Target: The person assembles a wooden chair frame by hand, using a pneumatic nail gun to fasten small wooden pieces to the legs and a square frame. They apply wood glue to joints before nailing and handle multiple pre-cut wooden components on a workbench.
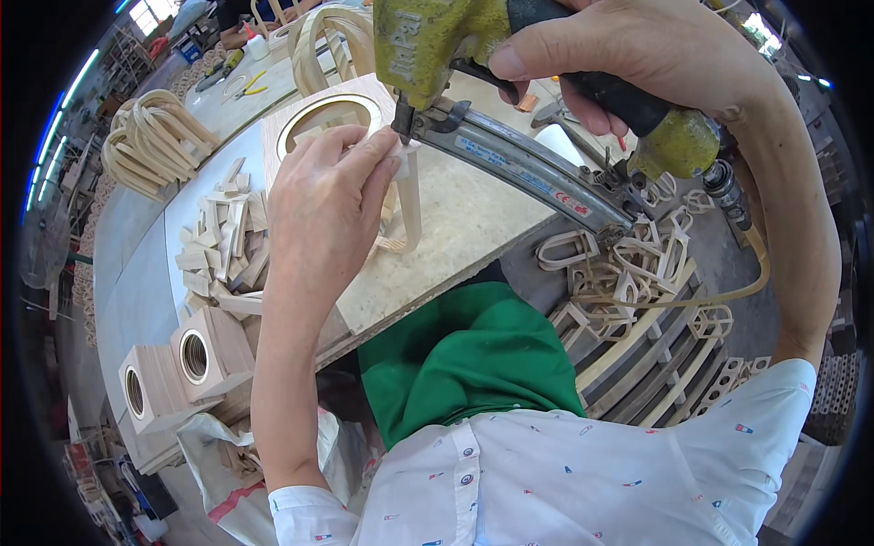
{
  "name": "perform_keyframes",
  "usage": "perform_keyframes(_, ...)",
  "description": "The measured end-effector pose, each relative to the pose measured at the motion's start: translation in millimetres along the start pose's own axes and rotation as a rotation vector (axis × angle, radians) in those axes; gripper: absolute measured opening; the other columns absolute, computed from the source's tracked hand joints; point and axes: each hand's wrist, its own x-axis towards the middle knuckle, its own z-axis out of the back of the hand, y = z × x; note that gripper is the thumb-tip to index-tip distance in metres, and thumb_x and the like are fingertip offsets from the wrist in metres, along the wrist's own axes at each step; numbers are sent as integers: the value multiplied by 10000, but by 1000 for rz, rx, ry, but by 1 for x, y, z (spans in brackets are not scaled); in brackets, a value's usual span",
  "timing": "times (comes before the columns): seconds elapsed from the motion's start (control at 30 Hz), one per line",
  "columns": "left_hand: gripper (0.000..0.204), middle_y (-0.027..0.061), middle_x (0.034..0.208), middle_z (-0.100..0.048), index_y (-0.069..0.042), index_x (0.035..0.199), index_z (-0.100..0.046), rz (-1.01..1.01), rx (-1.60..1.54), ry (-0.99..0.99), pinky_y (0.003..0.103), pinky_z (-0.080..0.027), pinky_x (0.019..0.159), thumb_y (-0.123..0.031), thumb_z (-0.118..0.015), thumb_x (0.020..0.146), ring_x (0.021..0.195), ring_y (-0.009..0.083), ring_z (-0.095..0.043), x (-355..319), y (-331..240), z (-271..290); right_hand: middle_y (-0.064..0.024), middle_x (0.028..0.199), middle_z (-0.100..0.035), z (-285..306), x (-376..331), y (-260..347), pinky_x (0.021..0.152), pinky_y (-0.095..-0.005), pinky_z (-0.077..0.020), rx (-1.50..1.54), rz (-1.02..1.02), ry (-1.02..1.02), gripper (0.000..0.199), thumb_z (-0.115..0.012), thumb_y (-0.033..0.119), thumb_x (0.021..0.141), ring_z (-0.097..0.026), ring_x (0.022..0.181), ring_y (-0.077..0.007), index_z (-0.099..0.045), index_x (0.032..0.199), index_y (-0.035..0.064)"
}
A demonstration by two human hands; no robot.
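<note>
The single view comes from a camera worn on the person's head, looking steeply down over the chest onto the workbench (473, 227) close below. It is a wide fisheye, so the bench edges bend toward the dark rim. The forearms enter from the lower edge, and the workshop curls around the top.

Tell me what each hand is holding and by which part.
The right hand holds a yellow-green nail gun by its black handle. The left hand pinches a small pale wooden frame piece at its top end, under the gun's nose.
</note>
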Motion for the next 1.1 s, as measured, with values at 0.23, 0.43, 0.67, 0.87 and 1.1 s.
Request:
perform_keyframes(0.23, 185, 91, 997, -671, -28, 996, -700, 5, 4, 10, 362, -498, 797, -116, -692, 834, 922, 271, -635, 0, -2, -1, -91, 609, -643, 12, 2, 2, 455, -254, -456, 94, -53, 104, 358, -586, 239, 846, -624, 522, -125, -642, 807, -112)
perform_keyframes(0.43, 187, 90, 994, -671, -27, 994, -699, -5, 4, 11, 362, -498, 792, -119, -692, 830, 912, 275, -636, 2, -5, -1, -81, 618, -650, 8, 4, 7, 457, -257, -460, -58, -93, 78, 349, -587, 248, 850, -627, 531, -122, -655, 818, -92)
perform_keyframes(0.67, 322, 110, 1042, -662, -32, 1078, -675, 15, -14, 49, 368, -493, 824, -105, -729, 769, 963, 303, -616, -3, 6, 9, -84, 766, -635, -8, 22, -29, 385, -224, -432, 188, 194, -41, 244, -638, 132, 847, -550, 448, -95, -568, 995, -50)
perform_keyframes(0.87, 670, 109, 1305, -568, -85, 1293, -576, 189, -285, 144, 398, -391, 1033, -132, -808, 666, 1234, 298, -493, -29, 46, 54, -67, 811, -653, -5, 17, -33, 395, -216, -452, 252, 165, -48, 248, -626, 134, 858, -543, 444, -83, -572, 1009, -55)
perform_keyframes(1.1, 478, 92, 1385, -513, -79, 1264, -606, 279, -437, 114, 384, -363, 1064, -140, -724, 804, 1279, 274, -462, -41, 54, 45, -99, 750, -639, -9, 20, -47, 413, -239, -454, 303, 212, -61, 273, -657, 171, 848, -576, 474, -105, -561, 935, -69)
